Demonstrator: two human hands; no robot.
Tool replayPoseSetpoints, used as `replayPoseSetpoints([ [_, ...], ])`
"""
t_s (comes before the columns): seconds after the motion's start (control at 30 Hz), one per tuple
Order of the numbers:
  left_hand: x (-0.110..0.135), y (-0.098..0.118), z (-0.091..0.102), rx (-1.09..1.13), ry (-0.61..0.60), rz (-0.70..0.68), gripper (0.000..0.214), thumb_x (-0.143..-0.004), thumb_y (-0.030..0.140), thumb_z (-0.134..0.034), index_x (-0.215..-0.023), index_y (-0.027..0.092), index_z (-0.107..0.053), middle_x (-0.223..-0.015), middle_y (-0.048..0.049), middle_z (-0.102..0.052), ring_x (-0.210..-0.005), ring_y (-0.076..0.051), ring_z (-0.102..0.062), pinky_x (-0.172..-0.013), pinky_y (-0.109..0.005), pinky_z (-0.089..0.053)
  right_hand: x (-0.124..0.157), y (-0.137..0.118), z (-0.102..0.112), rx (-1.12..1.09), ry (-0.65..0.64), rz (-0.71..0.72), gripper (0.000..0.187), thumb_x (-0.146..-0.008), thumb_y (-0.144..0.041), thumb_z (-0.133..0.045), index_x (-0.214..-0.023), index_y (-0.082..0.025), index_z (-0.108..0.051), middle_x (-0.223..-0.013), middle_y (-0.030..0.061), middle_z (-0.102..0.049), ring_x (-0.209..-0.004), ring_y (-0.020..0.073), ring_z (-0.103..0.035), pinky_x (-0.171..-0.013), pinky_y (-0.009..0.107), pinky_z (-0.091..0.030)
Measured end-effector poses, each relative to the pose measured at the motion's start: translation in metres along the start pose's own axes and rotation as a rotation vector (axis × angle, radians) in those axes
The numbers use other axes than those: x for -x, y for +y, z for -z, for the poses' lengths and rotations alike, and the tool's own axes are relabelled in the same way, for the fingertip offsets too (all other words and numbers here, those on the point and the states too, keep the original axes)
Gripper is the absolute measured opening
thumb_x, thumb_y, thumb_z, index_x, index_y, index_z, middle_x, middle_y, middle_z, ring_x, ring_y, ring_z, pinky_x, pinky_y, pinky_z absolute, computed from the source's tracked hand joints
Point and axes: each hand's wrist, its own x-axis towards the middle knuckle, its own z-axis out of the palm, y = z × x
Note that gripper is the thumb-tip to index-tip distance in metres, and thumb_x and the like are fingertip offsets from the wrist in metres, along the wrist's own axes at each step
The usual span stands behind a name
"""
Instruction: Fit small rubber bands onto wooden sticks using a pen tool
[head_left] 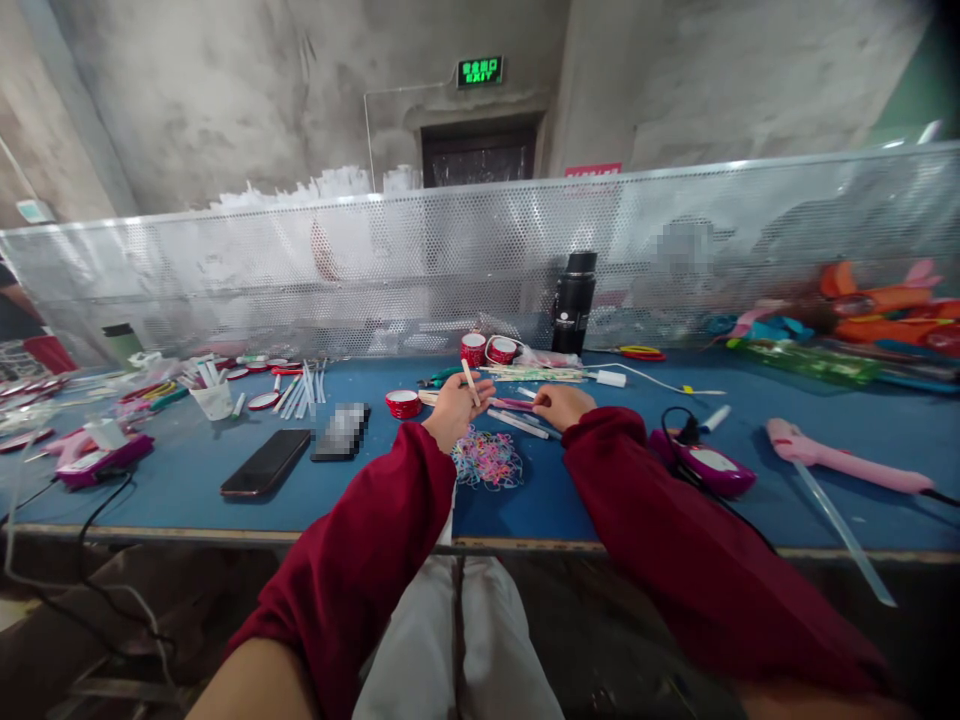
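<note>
My left hand [454,408], palm turned up, holds a short pale wooden stick [470,383] that rises from between thumb and fingers. To its right, my right hand [565,408] has its fingertips pinched at the end of a thin purple stick [511,405], low over the table. A loose heap of small multicoloured rubber bands [489,462] lies just below both hands. White sticks [519,424] rest between the hands and partly under the right one. Close to the left hand is a red roll of tape [403,404].
Two phones [266,463] lie at left, near a white cup of sticks [214,400]. A black thermos [574,305] stands by the perforated metal screen [375,270]. Purple-based device [712,470] and pink glue gun [847,458] with cords sit at right.
</note>
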Motion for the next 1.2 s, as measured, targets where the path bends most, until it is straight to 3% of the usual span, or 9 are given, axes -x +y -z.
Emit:
replayPoseSetpoints([
  [0.3, -0.0011, -0.0014, 0.0014, -0.015, -0.022, -0.015, 0.028, -0.079, -0.003, -0.047, -0.098, 0.017, -0.052, -0.100, -0.0090, -0.068, -0.082, -0.015, -0.069, -0.076, -0.029, -0.054, 0.0025, -0.0026, 0.0025, 0.000, -0.001, -0.014, 0.013, -0.079, -0.035, -0.063, -0.084, -0.026, -0.070, -0.091, 0.0006, -0.073, -0.082, 0.0163, -0.062, -0.064, 0.025, -0.038],
  [0.47, -0.0026, -0.0014, 0.0008, 0.034, -0.013, 0.005, 0.025, -0.081, -0.002, -0.046, -0.096, 0.017, -0.053, -0.088, -0.0055, -0.066, -0.072, -0.011, -0.066, -0.068, -0.023, -0.052, 0.0038, -0.0041, 0.0044, -0.002, -0.003, -0.014, 0.013, -0.079, -0.035, -0.063, -0.084, -0.025, -0.070, -0.092, 0.0011, -0.073, -0.083, 0.0167, -0.062, -0.065, 0.026, -0.039],
  [0.6, -0.0058, -0.0007, 0.0013, 0.121, -0.018, 0.035, 0.017, -0.088, 0.004, -0.042, -0.090, 0.014, -0.056, -0.062, 0.0028, -0.047, -0.048, -0.004, -0.046, -0.049, -0.014, -0.038, 0.0039, -0.0048, 0.0055, -0.002, -0.007, -0.025, 0.013, -0.079, -0.034, -0.063, -0.084, -0.025, -0.071, -0.093, 0.0013, -0.073, -0.083, 0.0171, -0.063, -0.065, 0.026, -0.039],
  [0.77, -0.0021, 0.0035, 0.0009, 0.180, -0.089, 0.088, 0.017, -0.090, 0.006, -0.040, -0.091, 0.013, -0.056, -0.058, 0.0052, -0.036, -0.044, -0.002, -0.035, -0.042, -0.012, -0.026, 0.0043, -0.0045, 0.0059, -0.002, -0.001, -0.022, 0.013, -0.079, -0.034, -0.063, -0.085, -0.025, -0.071, -0.093, 0.0012, -0.072, -0.085, 0.0174, -0.062, -0.067, 0.027, -0.039],
  [0.97, 0.0023, 0.0066, 0.0003, 0.223, -0.156, 0.090, 0.017, -0.091, 0.009, -0.041, -0.096, 0.013, -0.056, -0.060, 0.0052, -0.035, -0.044, -0.002, -0.031, -0.041, -0.012, -0.024, 0.0050, -0.0048, 0.0061, 0.003, 0.002, -0.017, 0.014, -0.080, -0.034, -0.062, -0.086, -0.025, -0.071, -0.094, 0.0017, -0.072, -0.086, 0.0178, -0.062, -0.067, 0.027, -0.038],
  [1.2, -0.0025, 0.0026, 0.0015, 0.182, -0.136, 0.076, 0.006, -0.089, 0.015, -0.051, -0.093, 0.016, -0.055, -0.065, 0.0037, -0.042, -0.047, -0.002, -0.037, -0.042, -0.010, -0.026, 0.0060, -0.0056, 0.0081, 0.006, 0.001, -0.023, 0.014, -0.079, -0.034, -0.062, -0.086, -0.025, -0.071, -0.094, 0.0017, -0.072, -0.087, 0.0185, -0.062, -0.065, 0.027, -0.038],
])
